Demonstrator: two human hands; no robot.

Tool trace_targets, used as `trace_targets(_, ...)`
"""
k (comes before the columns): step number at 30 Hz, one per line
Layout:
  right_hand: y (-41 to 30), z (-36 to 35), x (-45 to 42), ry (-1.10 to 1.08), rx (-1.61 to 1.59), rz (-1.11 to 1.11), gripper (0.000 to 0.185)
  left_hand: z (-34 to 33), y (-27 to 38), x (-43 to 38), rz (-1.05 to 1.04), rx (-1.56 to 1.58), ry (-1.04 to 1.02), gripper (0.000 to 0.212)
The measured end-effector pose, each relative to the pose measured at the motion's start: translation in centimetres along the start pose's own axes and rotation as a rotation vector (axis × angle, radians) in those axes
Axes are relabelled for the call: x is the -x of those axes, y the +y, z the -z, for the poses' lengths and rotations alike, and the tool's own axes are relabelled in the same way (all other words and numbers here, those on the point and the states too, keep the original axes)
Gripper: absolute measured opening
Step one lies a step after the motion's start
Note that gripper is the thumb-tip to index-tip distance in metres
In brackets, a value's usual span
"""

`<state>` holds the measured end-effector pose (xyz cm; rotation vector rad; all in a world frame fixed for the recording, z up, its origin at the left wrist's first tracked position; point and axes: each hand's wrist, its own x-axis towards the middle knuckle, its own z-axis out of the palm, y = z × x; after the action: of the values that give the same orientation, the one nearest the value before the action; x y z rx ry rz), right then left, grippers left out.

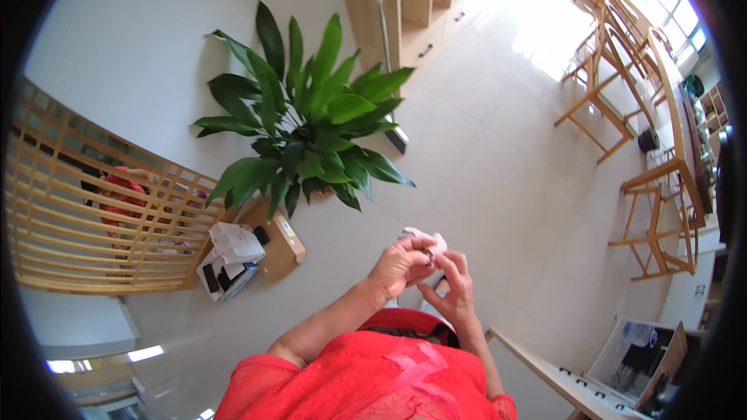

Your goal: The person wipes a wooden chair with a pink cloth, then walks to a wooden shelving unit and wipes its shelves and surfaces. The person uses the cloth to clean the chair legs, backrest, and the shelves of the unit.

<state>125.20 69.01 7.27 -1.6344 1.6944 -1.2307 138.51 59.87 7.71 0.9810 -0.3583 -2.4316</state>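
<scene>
My left hand pinches a small pink item, possibly cloth or soft plastic, together with a small dark metallic piece. Close against it is my right hand, its fingertips touching the item's right side while the thumb stands apart below. The item partly hides behind the fingers, so its exact kind cannot be told. Both hands are in front of my red top, above the pale floor.
A leafy potted plant stands ahead-left, near a broom and wooden shelving. Left are a wooden lattice screen and an open cardboard box. Wooden chairs and a long table line the right.
</scene>
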Motion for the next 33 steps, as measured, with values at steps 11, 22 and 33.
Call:
trace_targets(11, 6.9, 6.4, -5.6, 0.169, -0.443, -0.303, 0.026, -7.8, 0.6, -7.4, -0.157, -0.061, -0.064, 0.036)
trace_targets(22, 11.4, 19.4, -14.0, -0.163, -0.223, 0.027, 0.017, -15.7, 0.5, -15.0, -0.752, -1.314, 0.002, 0.043)
trace_targets(33, 14.1, 22.9, -19.4, -0.294, -0.21, -0.002, 0.013, -18.5, 2.8, -19.3, -0.854, -1.112, -0.155, 0.02)
